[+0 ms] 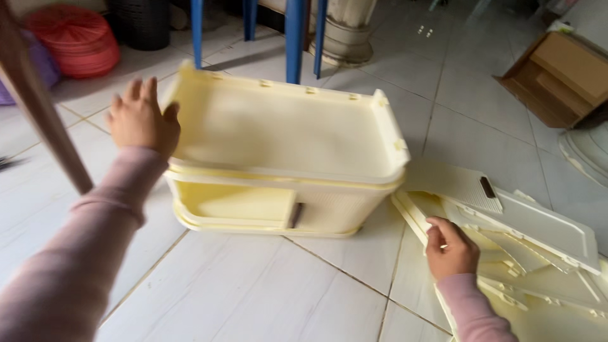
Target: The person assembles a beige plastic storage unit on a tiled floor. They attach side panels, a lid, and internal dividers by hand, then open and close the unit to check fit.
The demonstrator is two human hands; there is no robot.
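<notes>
- The left hand [140,120] lies open, fingers spread, flat against the left corner of the tray [278,130]; it steadies the tray and grips nothing.
- The tray, cream plastic and shallow, sits on top of the cabinet [278,202] on the tiled floor [253,291], a little askew, with its far left corner raised.
- The right hand [449,250] rests on the near edge of the panels [525,221], fingers curled over the rim of one; I cannot tell whether it has hold of it or only touches it.
- Risk, as I judge it: the tray looks unseated. A push from the open palm could slide it off the far side, since nothing clamps it.
- Risk: the small lugs along the tray's rim look thin. Forcing it down crooked might snap one.
- Risk: the panels lie loosely overlapped. Pulling one from the heap could drag the others across the tiles, or catch the dark handle [487,187] on the top one.
- Risk: the wooden leg [38,101] and the blue legs [294,31] stand near the cabinet; a swung panel could knock them.
- Containers: the tray looks empty inside. The cabinet's front opening shows a bare cream compartment, with nothing in it that I can see.
- The red basket [76,38] and dark bin [142,22] stand well apart at the back; their contents do not show.
</notes>
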